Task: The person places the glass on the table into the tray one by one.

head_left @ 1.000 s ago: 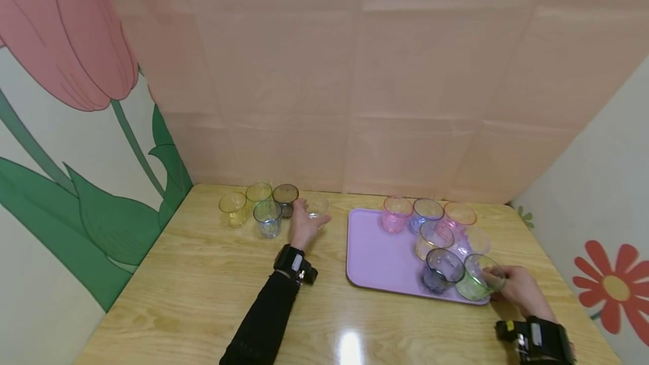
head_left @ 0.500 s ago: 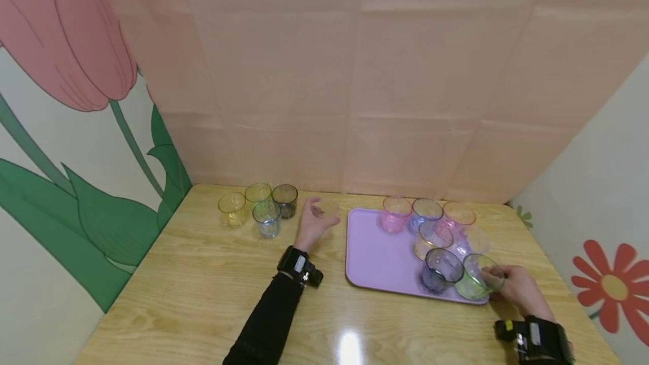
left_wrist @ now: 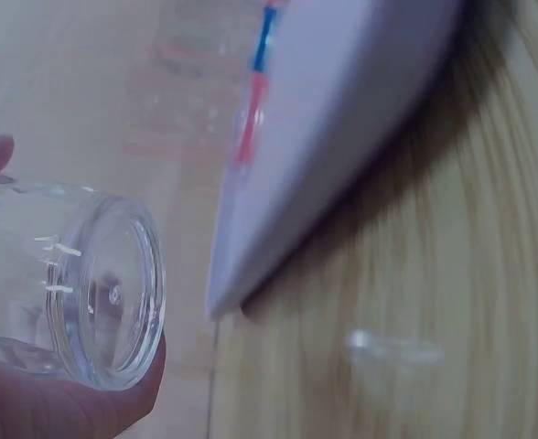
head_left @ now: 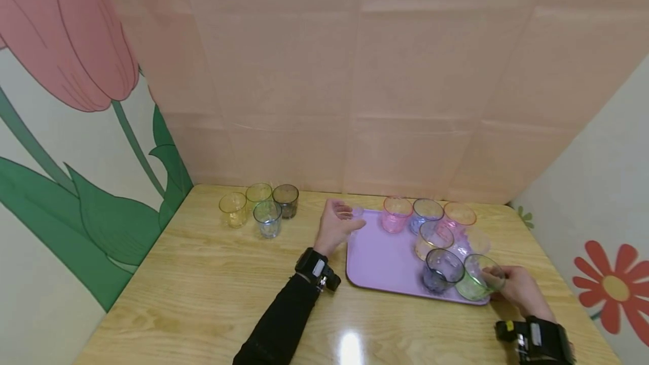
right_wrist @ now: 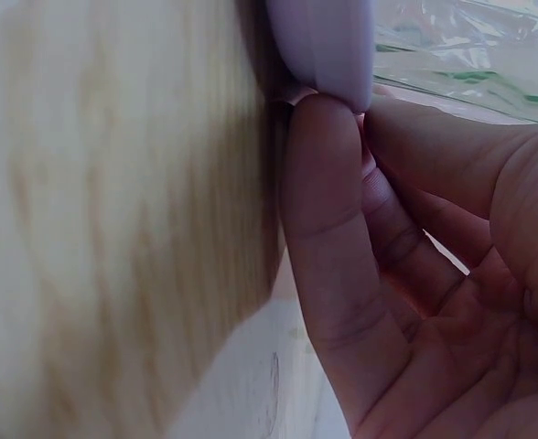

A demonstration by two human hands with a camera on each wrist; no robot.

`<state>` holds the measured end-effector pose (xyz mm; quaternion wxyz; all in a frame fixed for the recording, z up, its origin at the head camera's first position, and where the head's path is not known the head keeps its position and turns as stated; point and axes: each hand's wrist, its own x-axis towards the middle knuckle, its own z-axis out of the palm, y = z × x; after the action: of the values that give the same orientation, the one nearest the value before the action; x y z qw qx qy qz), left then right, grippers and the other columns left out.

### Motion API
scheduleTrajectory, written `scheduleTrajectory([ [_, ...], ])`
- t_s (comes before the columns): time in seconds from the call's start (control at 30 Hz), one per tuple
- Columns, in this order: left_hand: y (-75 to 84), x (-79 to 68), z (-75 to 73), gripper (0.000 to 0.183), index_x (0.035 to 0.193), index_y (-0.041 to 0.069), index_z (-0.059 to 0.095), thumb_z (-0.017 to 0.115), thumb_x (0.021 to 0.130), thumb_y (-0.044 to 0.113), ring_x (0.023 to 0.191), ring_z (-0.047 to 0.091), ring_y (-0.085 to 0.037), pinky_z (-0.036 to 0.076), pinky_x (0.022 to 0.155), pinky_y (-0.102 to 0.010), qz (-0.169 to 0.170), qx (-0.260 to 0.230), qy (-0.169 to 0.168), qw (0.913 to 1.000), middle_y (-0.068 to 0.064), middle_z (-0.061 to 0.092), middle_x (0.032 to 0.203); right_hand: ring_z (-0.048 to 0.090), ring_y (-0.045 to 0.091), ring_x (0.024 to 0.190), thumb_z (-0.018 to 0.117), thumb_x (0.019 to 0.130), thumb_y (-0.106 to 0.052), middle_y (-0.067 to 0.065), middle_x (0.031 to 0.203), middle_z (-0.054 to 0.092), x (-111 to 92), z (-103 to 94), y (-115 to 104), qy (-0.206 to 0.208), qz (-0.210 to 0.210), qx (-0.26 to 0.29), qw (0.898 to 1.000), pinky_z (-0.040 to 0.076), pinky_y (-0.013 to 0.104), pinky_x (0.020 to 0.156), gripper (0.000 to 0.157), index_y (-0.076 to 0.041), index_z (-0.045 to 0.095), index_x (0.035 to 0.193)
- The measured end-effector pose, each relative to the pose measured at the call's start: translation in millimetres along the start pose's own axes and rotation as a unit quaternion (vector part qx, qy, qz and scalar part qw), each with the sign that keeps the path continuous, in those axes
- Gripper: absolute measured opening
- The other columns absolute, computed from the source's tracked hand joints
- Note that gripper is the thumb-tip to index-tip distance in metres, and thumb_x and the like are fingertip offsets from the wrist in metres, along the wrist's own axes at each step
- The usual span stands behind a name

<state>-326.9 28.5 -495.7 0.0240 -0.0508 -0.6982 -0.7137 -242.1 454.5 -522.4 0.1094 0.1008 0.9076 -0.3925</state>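
Note:
My left hand [head_left: 336, 224] holds a clear drinking glass [left_wrist: 113, 283] between fingers and thumb, over the left edge of a lilac tray [head_left: 375, 263]. In the left wrist view the glass lies tilted, its thick base facing the tray's side. At the tray's near right corner, my right hand [head_left: 519, 292] pinches the rim, with a fingertip low against the edge and the thumb on the other side. A green glass [head_left: 474, 280] stands at that corner and overlaps the fingertips in the head view. Beside it is a dark blue-grey glass [head_left: 442, 272].
On the tray's right half stand more glasses, among them a pink glass [head_left: 396, 218], a blue glass [head_left: 425, 216] and a yellow-rimmed glass [head_left: 433, 241]. At the table's back left are a yellow glass [head_left: 234, 211], a dark glass [head_left: 287, 201] and a blue-grey glass [head_left: 267, 219].
My left hand has carried the clear glass rightward, from beside the dark glass at the back left to the tray's left edge. My right hand has stayed at the tray's corner.

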Motion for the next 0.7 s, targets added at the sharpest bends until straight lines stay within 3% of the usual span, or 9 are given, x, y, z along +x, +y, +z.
scheduleTrajectory([
  [0.17, 4.4, -2.1, 16.9, 0.068, 0.123, 0.011, 0.050, 0.088, 0.068, 0.016, 0.098, 0.063, -0.019, 0.054, 0.079, -0.031, 0.011, 0.030, -0.018, 0.9993, -0.015, 0.063, 0.116, 0.062, 0.019, 0.084, 0.069, 0.091, -0.023, 0.028, 0.112, 0.066, 0, 0.6, -1, 0.002, -0.004, -0.002, 1.000, 0.058, 0.035, 0.068, 0.038, 0.010, 0.067, 0.110],
  [0.33, 5.5, -4.3, 34.5, 0.066, 0.123, 0.006, 0.054, 0.089, 0.067, 0.013, 0.096, 0.065, -0.023, 0.053, 0.079, -0.029, 0.025, 0.061, -0.035, 0.9972, -0.015, 0.066, 0.113, 0.062, 0.019, 0.083, 0.069, 0.091, -0.017, 0.027, 0.110, 0.067, 0, 0.3, -1, -0.003, 0.007, 0.003, 1.000, 0.058, 0.036, 0.068, 0.036, 0.011, 0.065, 0.112],
  [0.7, 6.2, -14.5, 67.0, 0.072, 0.127, 0.010, 0.053, 0.090, 0.066, 0.014, 0.108, 0.061, -0.029, 0.051, 0.079, -0.025, 0.017, 0.069, -0.083, 0.9940, -0.008, 0.065, 0.115, 0.062, 0.019, 0.085, 0.069, 0.092, -0.027, 0.028, 0.113, 0.065, 1, 1.1, 0, -0.004, 0.007, 0.004, 1.000, 0.058, 0.036, 0.069, 0.045, 0.012, 0.064, 0.114],
])
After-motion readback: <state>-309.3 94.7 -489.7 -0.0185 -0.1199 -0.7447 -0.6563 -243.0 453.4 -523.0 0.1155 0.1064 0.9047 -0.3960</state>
